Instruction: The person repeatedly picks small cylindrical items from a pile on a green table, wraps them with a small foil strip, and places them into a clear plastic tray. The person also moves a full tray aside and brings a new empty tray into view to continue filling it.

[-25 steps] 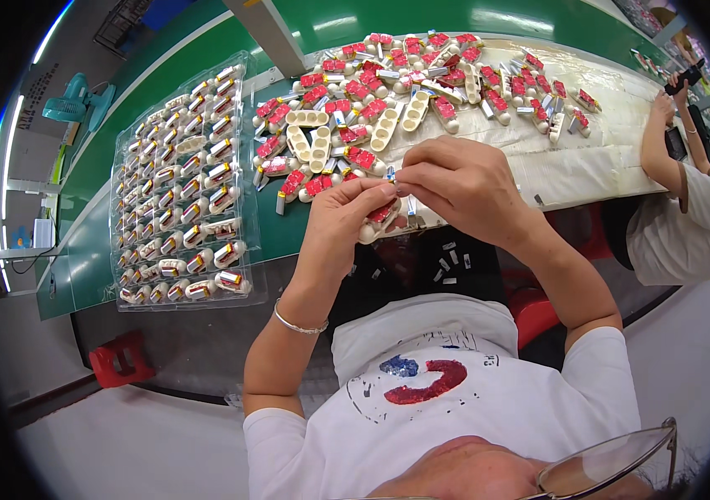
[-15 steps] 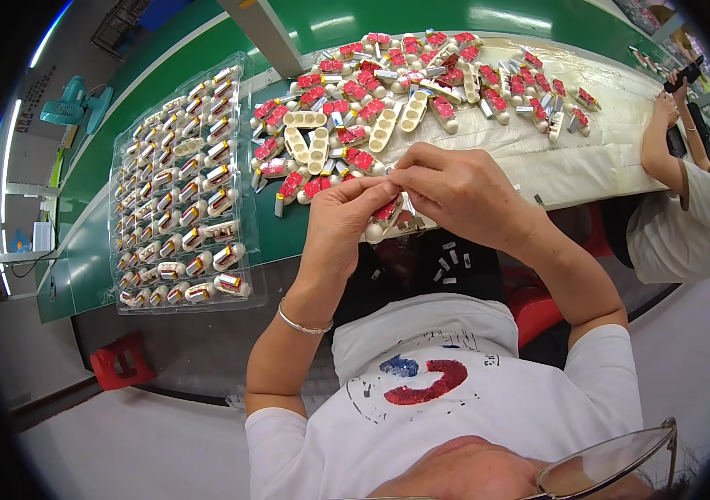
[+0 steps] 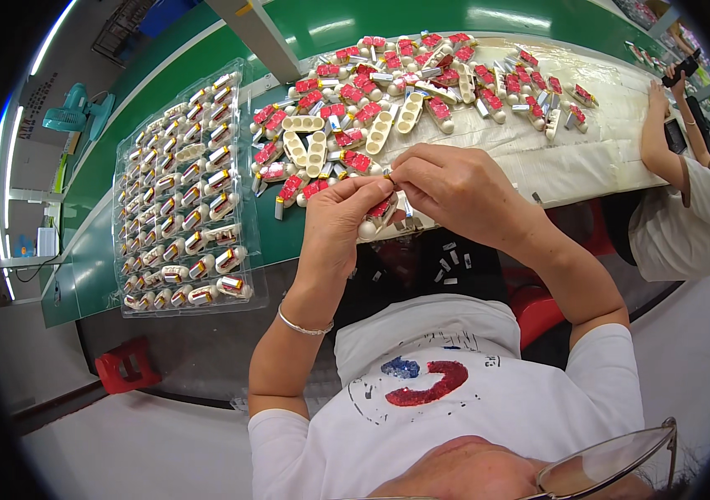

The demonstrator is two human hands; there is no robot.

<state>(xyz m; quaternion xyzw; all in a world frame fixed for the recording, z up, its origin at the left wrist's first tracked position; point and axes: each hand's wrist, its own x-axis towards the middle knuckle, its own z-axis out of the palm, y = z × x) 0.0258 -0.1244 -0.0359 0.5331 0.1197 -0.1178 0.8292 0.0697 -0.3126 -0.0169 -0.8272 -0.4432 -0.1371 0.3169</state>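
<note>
Close together at the table's near edge, both my hands are closed at the fingertips. A cream, rounded plastic piece with a red patch (image 3: pixel 378 215) is in my left hand (image 3: pixel 338 215), under the thumb. My right hand (image 3: pixel 465 196) pinches at the same spot; a tiny dark and yellowish bit (image 3: pixel 388 177) shows between the fingertips, too small to name. Just beyond my hands lies a heap of similar red-patched pieces (image 3: pixel 358 161), with small silvery blocks among them. Several cream strips with round hollows (image 3: pixel 380 132) lie in the heap.
To the left, a clear plastic tray (image 3: pixel 252 212) carries rows of cream pieces with silvery blocks. A metal post (image 3: pixel 260 37) rises behind the heap. Small silvery blocks (image 3: pixel 452 258) rest on my dark lap. Another person's arm (image 3: pixel 657 137) reaches onto the table at right.
My hands stay together in nearly the same place, with only a slight shift at the fingertips. A yellowish bit now shows between them. The whole view has moved a little.
</note>
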